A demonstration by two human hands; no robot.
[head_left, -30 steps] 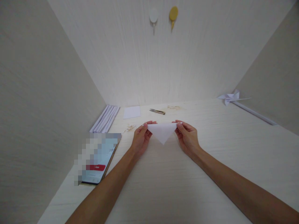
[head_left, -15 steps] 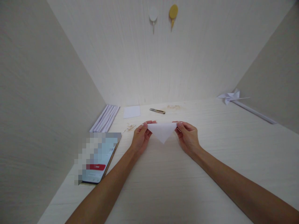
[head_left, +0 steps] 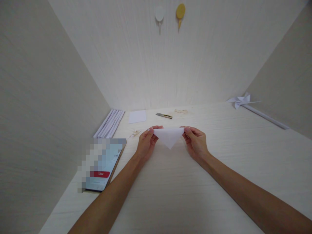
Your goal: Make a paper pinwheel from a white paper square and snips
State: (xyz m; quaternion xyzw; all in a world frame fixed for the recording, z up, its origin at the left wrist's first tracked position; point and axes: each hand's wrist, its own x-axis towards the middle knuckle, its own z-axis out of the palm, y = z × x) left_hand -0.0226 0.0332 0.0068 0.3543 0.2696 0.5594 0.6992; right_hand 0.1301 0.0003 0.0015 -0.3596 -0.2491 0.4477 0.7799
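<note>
Between my two hands is a sheet of white paper [head_left: 170, 137] folded into a triangle, its long straight edge on the far side and its point toward me. My left hand [head_left: 147, 143] pinches the left corner, thumb on top and fingers beneath. The right corner is pinched the same way by my right hand [head_left: 195, 141]. A pair of thread snips [head_left: 164, 115] lies on the table beyond the paper, and a flat white paper square [head_left: 137, 116] rests to the left of the snips.
A phone [head_left: 104, 165] lies by my left forearm, partly pixelated. Rolled white paper sticks [head_left: 109, 124] stand stacked at the left wall. A paper pinwheel [head_left: 241, 100] on a stick lies at right. Small tan scraps [head_left: 135, 133] dot the table [head_left: 168, 195]. Two hooks [head_left: 180, 11] hang on the wall.
</note>
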